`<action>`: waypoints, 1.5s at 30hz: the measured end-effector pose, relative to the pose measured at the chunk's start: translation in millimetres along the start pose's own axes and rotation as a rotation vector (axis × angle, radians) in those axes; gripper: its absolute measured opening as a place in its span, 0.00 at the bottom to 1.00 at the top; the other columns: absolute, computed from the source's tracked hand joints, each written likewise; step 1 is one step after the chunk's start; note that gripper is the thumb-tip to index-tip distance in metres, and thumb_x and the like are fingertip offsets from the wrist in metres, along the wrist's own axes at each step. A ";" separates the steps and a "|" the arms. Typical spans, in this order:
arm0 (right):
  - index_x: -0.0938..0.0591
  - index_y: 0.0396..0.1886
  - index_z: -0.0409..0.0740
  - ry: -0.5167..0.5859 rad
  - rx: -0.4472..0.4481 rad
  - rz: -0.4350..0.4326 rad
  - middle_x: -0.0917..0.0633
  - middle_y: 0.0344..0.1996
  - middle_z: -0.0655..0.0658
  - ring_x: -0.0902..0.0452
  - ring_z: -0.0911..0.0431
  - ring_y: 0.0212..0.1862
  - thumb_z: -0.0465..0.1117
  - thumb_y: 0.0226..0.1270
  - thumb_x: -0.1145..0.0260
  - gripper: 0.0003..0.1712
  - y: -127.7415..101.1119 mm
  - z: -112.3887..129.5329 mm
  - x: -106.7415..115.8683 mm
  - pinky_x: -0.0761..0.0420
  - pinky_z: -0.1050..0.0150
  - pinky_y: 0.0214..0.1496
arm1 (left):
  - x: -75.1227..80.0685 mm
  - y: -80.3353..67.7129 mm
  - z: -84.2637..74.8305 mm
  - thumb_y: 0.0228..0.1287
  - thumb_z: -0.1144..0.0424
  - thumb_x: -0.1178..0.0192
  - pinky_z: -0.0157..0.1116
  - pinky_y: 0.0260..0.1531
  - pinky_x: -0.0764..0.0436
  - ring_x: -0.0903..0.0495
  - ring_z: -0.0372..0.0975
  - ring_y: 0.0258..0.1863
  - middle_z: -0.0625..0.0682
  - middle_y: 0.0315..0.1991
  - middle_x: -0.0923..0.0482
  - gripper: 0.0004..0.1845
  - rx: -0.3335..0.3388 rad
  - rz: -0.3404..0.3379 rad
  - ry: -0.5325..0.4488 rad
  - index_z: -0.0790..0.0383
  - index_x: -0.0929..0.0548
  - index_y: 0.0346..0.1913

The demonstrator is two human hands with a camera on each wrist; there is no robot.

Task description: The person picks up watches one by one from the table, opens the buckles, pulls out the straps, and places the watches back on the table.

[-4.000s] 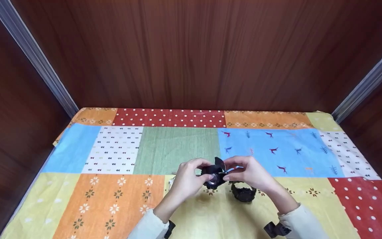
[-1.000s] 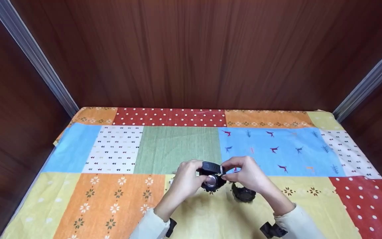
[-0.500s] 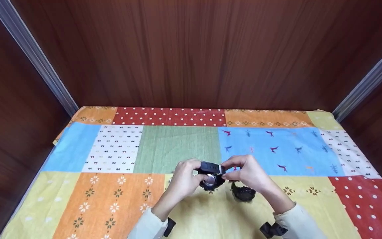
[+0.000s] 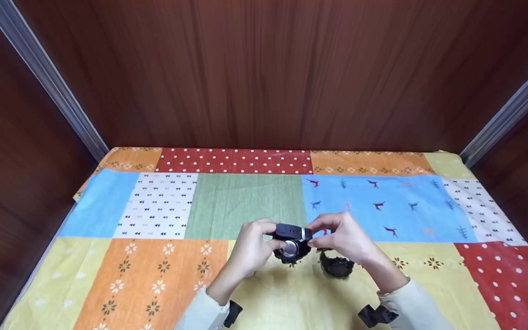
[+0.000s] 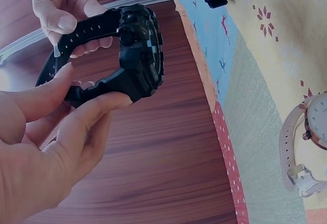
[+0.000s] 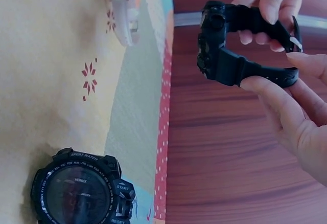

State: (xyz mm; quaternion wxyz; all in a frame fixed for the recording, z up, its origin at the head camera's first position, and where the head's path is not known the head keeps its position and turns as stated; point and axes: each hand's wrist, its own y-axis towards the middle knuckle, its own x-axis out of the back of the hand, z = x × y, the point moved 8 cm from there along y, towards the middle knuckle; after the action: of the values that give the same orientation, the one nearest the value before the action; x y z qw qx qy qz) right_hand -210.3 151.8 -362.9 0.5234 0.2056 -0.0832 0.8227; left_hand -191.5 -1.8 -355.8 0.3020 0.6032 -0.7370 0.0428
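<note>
Just above the cloth I hold a black digital watch (image 4: 291,240) between both hands, its metal case back turned toward me. My left hand (image 4: 250,250) pinches one strap between thumb and fingers (image 5: 97,106). My right hand (image 4: 346,240) pinches the other strap end near the buckle (image 6: 265,83). In the wrist views the watch (image 5: 138,50) (image 6: 219,50) hangs in the air with its straps curved into a loop. A second black digital watch (image 4: 336,266) (image 6: 82,188) lies face up on the cloth under my right hand.
A pale-strapped watch with a round dial (image 5: 301,147) (image 6: 121,9) lies on the cloth by my left hand, hidden in the head view. The patchwork cloth (image 4: 245,201) covers the table, and dark wood walls (image 4: 268,73) close in the back and both sides.
The strap end that stuck up four seconds ago is now folded down over the watch. Both hands have drawn slightly closer together; the second black watch has not moved.
</note>
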 end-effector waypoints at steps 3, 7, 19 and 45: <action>0.15 0.31 0.38 0.009 0.000 0.000 0.16 0.29 0.44 0.24 0.54 0.35 0.27 0.44 0.32 0.11 -0.6 -1.0 0.5 0.26 0.67 0.35 | -0.2 -0.5 -1.1 0.42 0.74 0.32 0.35 0.36 0.25 0.22 0.42 0.32 0.48 0.28 0.20 0.07 -0.012 0.008 0.000 0.62 0.14 0.28; 0.15 0.31 0.39 0.020 -0.004 0.000 0.16 0.29 0.44 0.23 0.54 0.34 0.26 0.44 0.32 0.11 -1.6 -2.7 1.3 0.26 0.66 0.34 | -1.1 -1.1 -2.7 0.43 0.74 0.32 0.36 0.37 0.25 0.21 0.42 0.33 0.49 0.29 0.20 0.07 -0.036 0.018 0.009 0.62 0.14 0.28; 0.16 0.31 0.33 0.105 -0.005 -0.017 0.17 0.28 0.39 0.24 0.51 0.33 0.24 0.41 0.32 0.12 -4.9 -9.4 2.6 0.25 0.67 0.33 | -4.3 -2.3 1.2 0.46 0.74 0.33 0.40 0.42 0.24 0.22 0.43 0.37 0.51 0.34 0.19 0.07 -0.006 0.056 -0.015 0.63 0.14 0.31; 0.21 0.33 0.20 0.313 -0.037 -0.006 0.17 0.29 0.43 0.23 0.53 0.32 0.21 0.39 0.33 0.15 -7.2 -18.9 4.7 0.19 0.61 0.33 | 0.4 -2.8 6.4 0.46 0.74 0.33 0.37 0.44 0.25 0.21 0.43 0.40 0.54 0.36 0.18 0.17 -0.007 0.039 -0.093 0.71 0.18 0.43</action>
State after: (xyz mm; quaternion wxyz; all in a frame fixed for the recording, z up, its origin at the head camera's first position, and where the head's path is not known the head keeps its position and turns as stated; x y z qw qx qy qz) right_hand -210.4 165.5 -378.4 0.5361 0.0656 -0.0151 0.8415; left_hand -191.5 -5.5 -361.6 0.2687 0.5892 -0.7618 0.0179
